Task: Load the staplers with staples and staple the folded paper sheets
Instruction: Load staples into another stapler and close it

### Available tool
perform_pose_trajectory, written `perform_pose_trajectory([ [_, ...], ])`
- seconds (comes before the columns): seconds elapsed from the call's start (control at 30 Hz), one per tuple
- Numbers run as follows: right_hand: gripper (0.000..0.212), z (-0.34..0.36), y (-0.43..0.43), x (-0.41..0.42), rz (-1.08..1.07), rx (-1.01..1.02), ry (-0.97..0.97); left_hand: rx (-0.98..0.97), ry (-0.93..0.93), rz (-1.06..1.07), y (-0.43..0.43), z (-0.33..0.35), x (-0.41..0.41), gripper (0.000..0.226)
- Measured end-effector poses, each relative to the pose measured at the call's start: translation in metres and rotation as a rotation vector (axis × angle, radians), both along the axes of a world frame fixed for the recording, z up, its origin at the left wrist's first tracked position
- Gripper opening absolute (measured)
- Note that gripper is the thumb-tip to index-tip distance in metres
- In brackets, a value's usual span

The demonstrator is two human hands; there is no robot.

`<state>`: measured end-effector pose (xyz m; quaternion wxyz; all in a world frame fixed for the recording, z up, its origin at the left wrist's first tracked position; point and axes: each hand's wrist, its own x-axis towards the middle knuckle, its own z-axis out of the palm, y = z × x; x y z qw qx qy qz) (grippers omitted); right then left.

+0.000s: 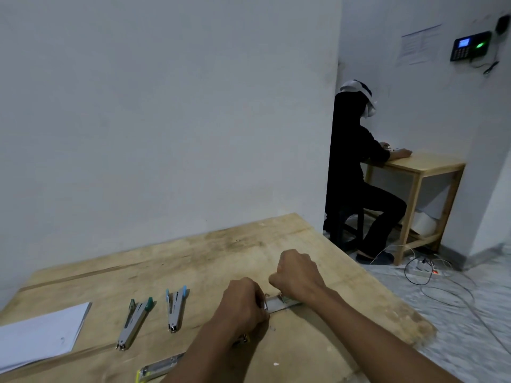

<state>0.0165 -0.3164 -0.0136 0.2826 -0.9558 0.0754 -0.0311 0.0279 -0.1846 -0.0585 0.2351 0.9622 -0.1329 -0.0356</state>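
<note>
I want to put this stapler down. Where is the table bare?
Bare: the far strip of table along the wall, and the right edge beyond the right hand. Crowded: the near side, paper sheets, green stapler, blue stapler, yellow stapler, then the left hand.

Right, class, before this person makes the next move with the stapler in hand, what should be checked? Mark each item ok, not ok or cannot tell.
1. The left hand holds the metal stapler on the table: ok.
2. The right hand is curled over its far end; what that grip holds is hidden: cannot tell.
3. Staples seated inside it: cannot tell.
4. The green stapler and blue stapler lie opened out for loading: ok.
5. The paper sheets under a stapler: not ok, they lie apart at the table's left.
6. The yellow stapler, partly behind the left forearm, open or closed: cannot tell.
</note>
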Motion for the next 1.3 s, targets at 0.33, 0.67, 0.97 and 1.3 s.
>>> perform_pose_trajectory([
  [0.33,0.019,0.009,-0.018,-0.006,-0.004,0.693,0.041,-0.164,-0.133,0.092,0.038,0.043,-0.016,0.043],
  [0.67,0.017,0.006,0.027,-0.022,0.208,0.652,0.253,-0.014,-0.031,0.024,0.105,0.037,-0.064,0.039],
  [0.97,0.019,-0.001,0.052,-0.024,0.389,0.274,0.142,-0.053,-0.107,0.009,0.109,-0.004,-0.076,0.020],
  [1.3,0.019,-0.004,0.064,-0.041,0.482,-0.073,0.149,-0.253,-0.055,0.023,0.114,-0.010,-0.074,0.014],
])
